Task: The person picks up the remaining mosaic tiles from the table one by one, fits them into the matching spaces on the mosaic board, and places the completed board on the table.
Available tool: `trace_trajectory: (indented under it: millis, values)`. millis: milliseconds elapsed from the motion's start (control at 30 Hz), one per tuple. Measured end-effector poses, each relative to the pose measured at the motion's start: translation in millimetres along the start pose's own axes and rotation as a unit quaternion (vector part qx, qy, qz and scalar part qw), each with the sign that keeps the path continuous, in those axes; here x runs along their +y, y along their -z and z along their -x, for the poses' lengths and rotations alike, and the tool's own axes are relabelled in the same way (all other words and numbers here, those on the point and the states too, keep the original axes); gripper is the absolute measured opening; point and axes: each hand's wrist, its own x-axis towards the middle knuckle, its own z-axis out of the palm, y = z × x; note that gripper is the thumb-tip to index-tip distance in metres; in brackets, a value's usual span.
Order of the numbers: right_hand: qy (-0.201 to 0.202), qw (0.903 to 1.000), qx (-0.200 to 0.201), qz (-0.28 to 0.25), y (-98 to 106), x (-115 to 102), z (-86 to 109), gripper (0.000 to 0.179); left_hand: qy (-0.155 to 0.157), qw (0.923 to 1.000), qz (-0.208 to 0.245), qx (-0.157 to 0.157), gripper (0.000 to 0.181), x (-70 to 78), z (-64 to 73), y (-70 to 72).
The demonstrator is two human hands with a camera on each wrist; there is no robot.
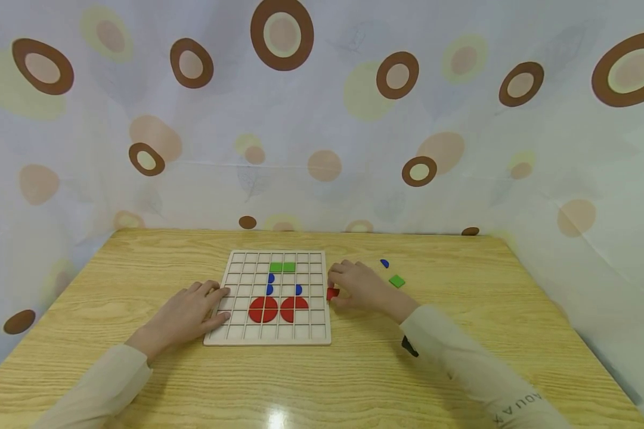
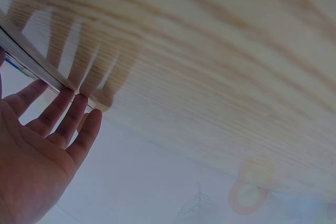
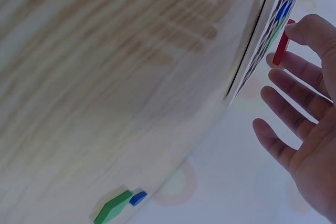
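A pale grid board (image 1: 241,333) lies on the wooden table, with green squares (image 1: 282,267), small blue half-round pieces (image 1: 271,284) and red quarter-round pieces (image 1: 263,310) set in its cells. The left red pieces make a full circle; the right group lacks its lower right quarter. My left hand (image 1: 190,313) rests at the board's left edge, fingers extended over the rim. Just off the right edge, my right hand (image 1: 356,286) pinches a red piece (image 3: 283,43) between thumb and index finger, the other fingers spread in the right wrist view.
On the table (image 1: 236,387) right of the board lie a loose green piece (image 1: 397,280) and a blue half-round piece (image 1: 384,263). A small black object (image 1: 409,347) shows beside the right sleeve. Patterned cloth (image 1: 322,119) hangs behind and along the sides.
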Motion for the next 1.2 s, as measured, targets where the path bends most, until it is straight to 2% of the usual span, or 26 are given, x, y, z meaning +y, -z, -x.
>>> trace_trajectory:
  millis: [400, 667, 933, 1200]
  values:
    - [0.052, 0.9977, -0.014, 0.043, -2.4, -28.8, -12.9, 0.024, -0.006, 1.0000, -0.005, 0.003, 0.052, -1.5, -1.5, -0.8]
    - [0.091, 0.9931, -0.004, 0.073, -6.0, -39.2, -19.9, 0.025, -0.003, 1.0000, -0.001, 0.002, 0.052, 0.0, -1.9, 1.4]
    - [0.077, 0.9946, -0.031, 0.063, -8.1, -47.8, -25.1, 0.026, 0.000, 1.0000, -0.002, -0.001, 0.052, -0.6, -1.6, 0.5]
    - [0.084, 0.9939, -0.027, 0.065, -12.6, -50.7, -26.6, 0.024, 0.001, 1.0000, -0.001, 0.000, 0.052, -0.9, -1.0, -0.6]
